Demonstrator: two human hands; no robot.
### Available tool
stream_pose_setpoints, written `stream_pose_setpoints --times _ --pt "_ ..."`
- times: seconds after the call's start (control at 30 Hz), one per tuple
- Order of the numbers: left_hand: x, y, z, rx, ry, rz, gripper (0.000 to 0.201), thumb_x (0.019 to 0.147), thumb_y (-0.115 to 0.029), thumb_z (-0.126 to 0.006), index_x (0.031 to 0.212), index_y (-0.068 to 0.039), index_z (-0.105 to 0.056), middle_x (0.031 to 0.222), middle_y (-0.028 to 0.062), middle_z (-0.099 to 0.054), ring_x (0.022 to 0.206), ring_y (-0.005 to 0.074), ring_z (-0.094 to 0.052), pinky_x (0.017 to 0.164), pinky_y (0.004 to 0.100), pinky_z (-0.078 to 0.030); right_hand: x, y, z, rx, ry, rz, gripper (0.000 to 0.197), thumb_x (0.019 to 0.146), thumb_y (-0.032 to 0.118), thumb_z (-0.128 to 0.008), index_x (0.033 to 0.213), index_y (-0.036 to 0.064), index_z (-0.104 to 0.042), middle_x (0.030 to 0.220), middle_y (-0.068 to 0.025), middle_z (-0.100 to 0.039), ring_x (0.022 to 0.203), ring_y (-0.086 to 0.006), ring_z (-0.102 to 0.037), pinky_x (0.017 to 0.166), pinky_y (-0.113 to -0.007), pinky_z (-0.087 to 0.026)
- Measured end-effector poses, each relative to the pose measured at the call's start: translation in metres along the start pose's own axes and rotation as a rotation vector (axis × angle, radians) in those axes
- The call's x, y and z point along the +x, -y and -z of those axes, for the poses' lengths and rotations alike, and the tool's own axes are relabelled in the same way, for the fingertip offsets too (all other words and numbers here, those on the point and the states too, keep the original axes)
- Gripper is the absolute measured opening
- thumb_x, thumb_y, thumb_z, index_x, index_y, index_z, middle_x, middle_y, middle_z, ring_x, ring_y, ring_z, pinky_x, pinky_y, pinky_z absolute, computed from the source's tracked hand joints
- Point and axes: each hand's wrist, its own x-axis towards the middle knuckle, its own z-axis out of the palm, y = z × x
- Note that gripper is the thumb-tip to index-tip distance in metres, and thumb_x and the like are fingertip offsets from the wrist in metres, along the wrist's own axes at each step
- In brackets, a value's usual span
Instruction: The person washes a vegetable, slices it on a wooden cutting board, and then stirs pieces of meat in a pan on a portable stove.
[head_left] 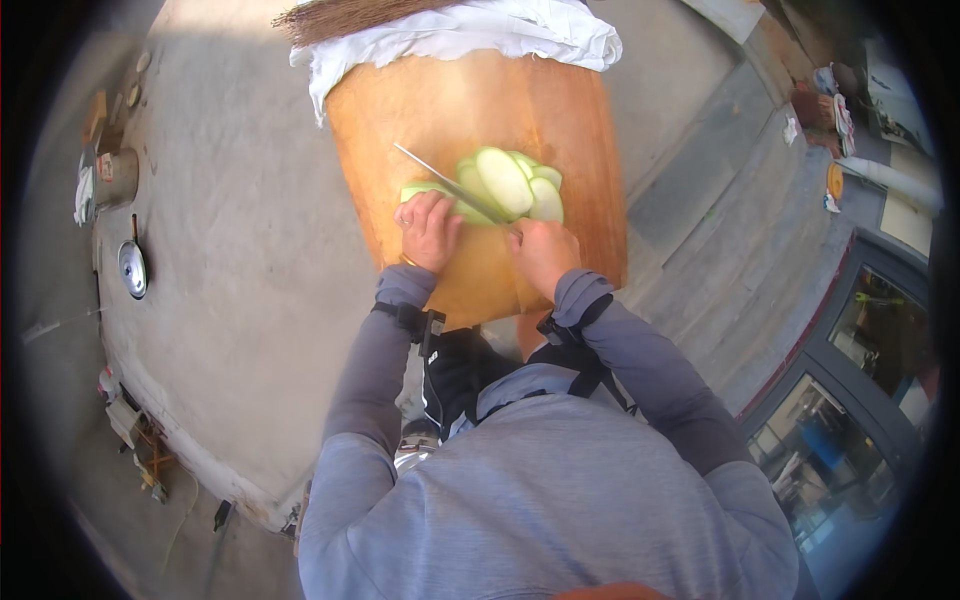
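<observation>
My right hand (546, 257) is closed round the handle of a knife (440, 176), whose blade slants up to the left. Under the blade lies a green-skinned squash (418, 189), partly hidden. My left hand (430, 230) presses it down on the wooden cutting board (470, 110) with bent fingers. Right of the blade, several pale oval squash slices (505, 180) with thin green rims overlap in a loose pile. The blade crosses between the held piece and the slices; how deep it sits in the flesh I cannot tell.
A white cloth (460, 38) lies along the board's far edge, with a bundle of thin brown twigs (360, 18) on it. On the concrete floor (230, 200) at left are a metal pan (132, 268) and a bucket-like container (117, 177). A glazed door (830, 420) stands at right.
</observation>
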Motion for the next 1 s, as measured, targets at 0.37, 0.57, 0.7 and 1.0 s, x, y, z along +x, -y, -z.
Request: stream_pose_setpoints --times 0.37,0.57,0.7,1.0 --pt "-0.012 0.011 -0.01 0.033 -0.035 -0.031 0.04 0.067 0.0 -0.065 0.104 -0.009 -0.053 0.106 0.0103 -0.05 0.098 0.0289 -0.049 0.079 0.0404 -0.035 -0.064 0.002 0.037 0.019 -0.108 0.11 0.015 0.082 0.019 -0.056 0.092 0.0084 -0.059 0.066 -0.0168 -0.06 0.063 -0.0378 -0.06 0.057 -0.049 -0.046" --pt "-0.004 0.006 -0.004 -0.006 -0.05 -0.042 0.041 0.067 0.0 -0.064 0.105 -0.009 -0.053 0.106 0.0087 -0.051 0.098 0.0274 -0.05 0.08 0.0396 -0.035 -0.026 0.004 0.0 -0.06 -0.062 0.044 0.013 0.082 0.016 -0.059 0.086 0.0072 -0.067 0.069 -0.0154 -0.063 0.065 -0.0347 -0.061 0.059 -0.045 -0.048" --pt "-0.005 0.001 -0.005 -0.042 0.017 -0.041 0.035 0.074 0.0 -0.061 0.107 -0.005 -0.051 0.107 0.0125 -0.053 0.098 0.0306 -0.05 0.083 0.0414 -0.036 0.001 0.002 -0.013 0.067 -0.089 0.035 0.016 0.081 0.022 -0.056 0.088 0.009 -0.063 0.07 -0.017 -0.062 0.067 -0.0368 -0.061 0.061 -0.047 -0.048" --pt "-0.016 0.011 -0.009 0.002 -0.037 0.012 0.037 0.068 0.0 -0.062 0.104 -0.008 -0.053 0.106 0.0087 -0.05 0.1 0.0281 -0.049 0.083 0.0401 -0.036 -0.058 0.01 0.035 -0.033 -0.12 0.119 0.012 0.08 0.013 -0.061 0.09 0.01 -0.066 0.067 -0.0151 -0.062 0.062 -0.0344 -0.061 0.056 -0.044 -0.048"
